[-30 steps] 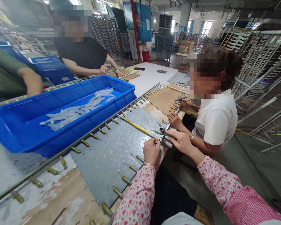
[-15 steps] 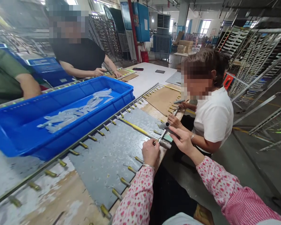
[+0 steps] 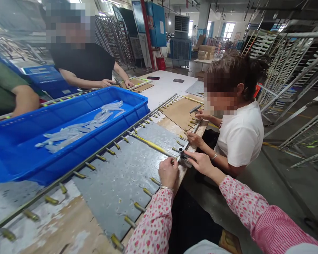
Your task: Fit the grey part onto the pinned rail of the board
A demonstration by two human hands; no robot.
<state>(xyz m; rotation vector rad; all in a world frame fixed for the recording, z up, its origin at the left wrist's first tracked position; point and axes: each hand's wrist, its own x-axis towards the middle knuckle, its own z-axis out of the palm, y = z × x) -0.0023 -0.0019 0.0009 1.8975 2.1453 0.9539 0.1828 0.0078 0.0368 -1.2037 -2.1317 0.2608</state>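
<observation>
My left hand (image 3: 169, 173) pinches a small yellowish pin (image 3: 174, 159) at the near metal rail (image 3: 187, 144) on the table's edge. My right hand (image 3: 201, 163) grips a small grey hammer (image 3: 181, 152), whose head rests down on the rail just beside my left fingers. A grey board (image 3: 127, 173) lies under the rail, with more yellow-tipped pins (image 3: 147, 192) sticking out along its edge. A long yellow rod (image 3: 151, 144) lies across the board.
A blue crate (image 3: 21, 158) of clear plastic pieces stands at the left behind a long rail of pins (image 3: 106, 151). A person in a white shirt (image 3: 241, 135) hammers on the same rail just beyond my hands. Two more people work across the table. Metal racks (image 3: 294, 70) stand at the right.
My right hand raised the hammer off the rail half a second ago and has now brought it back down beside my left fingers. The person in white has lifted their own hammer slightly.
</observation>
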